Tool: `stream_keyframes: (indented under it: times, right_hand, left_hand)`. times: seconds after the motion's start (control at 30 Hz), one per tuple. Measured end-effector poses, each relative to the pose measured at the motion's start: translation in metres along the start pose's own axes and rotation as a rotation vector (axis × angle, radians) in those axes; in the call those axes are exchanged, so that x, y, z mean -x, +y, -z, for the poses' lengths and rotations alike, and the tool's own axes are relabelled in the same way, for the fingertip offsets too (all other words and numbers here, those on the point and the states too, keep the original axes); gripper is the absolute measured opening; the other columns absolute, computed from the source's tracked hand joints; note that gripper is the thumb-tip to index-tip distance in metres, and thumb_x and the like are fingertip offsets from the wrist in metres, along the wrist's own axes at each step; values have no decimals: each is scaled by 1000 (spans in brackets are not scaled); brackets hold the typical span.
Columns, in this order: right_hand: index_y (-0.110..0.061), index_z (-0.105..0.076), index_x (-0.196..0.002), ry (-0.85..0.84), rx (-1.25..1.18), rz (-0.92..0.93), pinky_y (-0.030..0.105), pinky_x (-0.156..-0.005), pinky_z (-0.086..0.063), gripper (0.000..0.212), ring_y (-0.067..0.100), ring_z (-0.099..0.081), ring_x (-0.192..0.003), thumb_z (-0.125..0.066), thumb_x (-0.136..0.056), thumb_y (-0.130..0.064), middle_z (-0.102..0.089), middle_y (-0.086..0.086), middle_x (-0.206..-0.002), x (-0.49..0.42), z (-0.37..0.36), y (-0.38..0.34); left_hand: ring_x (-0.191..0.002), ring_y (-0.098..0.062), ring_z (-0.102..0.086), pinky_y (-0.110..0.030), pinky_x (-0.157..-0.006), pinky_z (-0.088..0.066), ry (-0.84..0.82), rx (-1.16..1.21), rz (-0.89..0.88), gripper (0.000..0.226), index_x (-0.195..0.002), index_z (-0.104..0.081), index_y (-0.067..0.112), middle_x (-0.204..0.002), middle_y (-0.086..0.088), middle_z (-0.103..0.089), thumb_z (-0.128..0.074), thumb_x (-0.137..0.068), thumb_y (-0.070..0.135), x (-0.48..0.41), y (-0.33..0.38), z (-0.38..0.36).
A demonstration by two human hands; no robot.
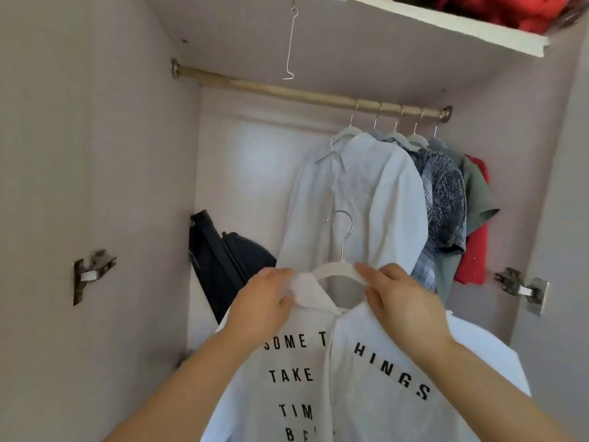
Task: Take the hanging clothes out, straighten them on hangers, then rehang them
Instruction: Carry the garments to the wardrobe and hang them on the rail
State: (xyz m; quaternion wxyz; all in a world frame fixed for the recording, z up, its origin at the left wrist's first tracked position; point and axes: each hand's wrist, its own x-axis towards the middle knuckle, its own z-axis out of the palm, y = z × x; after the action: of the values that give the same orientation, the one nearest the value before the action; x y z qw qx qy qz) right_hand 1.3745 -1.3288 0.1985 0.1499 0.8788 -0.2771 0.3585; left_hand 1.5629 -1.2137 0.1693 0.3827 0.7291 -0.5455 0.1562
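Head view; shirt (357,406) printed "SOME THINGS TAKE"

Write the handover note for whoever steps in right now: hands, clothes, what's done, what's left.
Left hand pinches the collar of the printed shirt; right hand grips an arm of the hanger.
Done: this shirt is off the rod, held before the wardrobe.
A plain white shirt and others hang at the rod's right end.
To do: square the collar, rehang it.

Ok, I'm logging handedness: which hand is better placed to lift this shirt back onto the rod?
The right hand, probably: it appears to pinch the hanger arm itself, while the left hand only grips the collar fabric.
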Motion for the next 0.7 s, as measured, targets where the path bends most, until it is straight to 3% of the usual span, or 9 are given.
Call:
stream_keyframes:
  times: [0.13, 0.27, 0.43, 0.57, 0.7]
  right_hand:
    - [-39, -40, -136, 83, 61, 58, 25, -54, -35, 41, 20, -57, -90, -42, -96, -29, -52, -3, -102, -100, -18, 25]
    - [-37, -39, -135, 142, 136, 104, 25, -55, -34, 42, 23, -56, -89, -41, -95, -25, -49, 0, -101, -200, -29, 50]
    - [-29, -43, -131, 202, 167, 76, 23, -44, -22, 42, 26, -56, -87, -44, -92, -13, -48, 4, -105, -309, -32, 75]
    - [-19, -51, -106, 269, 131, 54, 25, -47, -26, 23, 26, -48, -72, -46, -87, -6, -40, 2, -88, -368, -33, 83]
    - [-17, -52, -100, 304, 76, 36, 27, -57, -34, 22, 27, -50, -78, -46, -86, -2, -46, 6, -97, -407, -38, 91]
  left_hand:
    - [-108, -17, -52, -25, -86, -40, 119, -69, -9, 40, -130, -49, 22, -118, 2, -57, -52, -91, 17, -75, -16, 17]
    - [-117, -14, -47, -25, -94, -38, 202, -185, 35, 48, -138, -39, 26, -130, 4, -50, -51, -92, 24, -148, -27, 32]
    - [-114, -12, -49, -25, -93, -40, 309, -254, 57, 49, -138, -37, 28, -128, 6, -50, -52, -91, 28, -232, -32, 44]
    - [-112, -14, -50, -27, -92, -42, 371, -312, 47, 50, -137, -37, 28, -126, 5, -51, -54, -90, 29, -280, -38, 47]
    - [-112, -15, -51, -29, -92, -43, 401, -348, 45, 49, -137, -38, 28, -126, 6, -51, -53, -90, 30, -311, -50, 45]
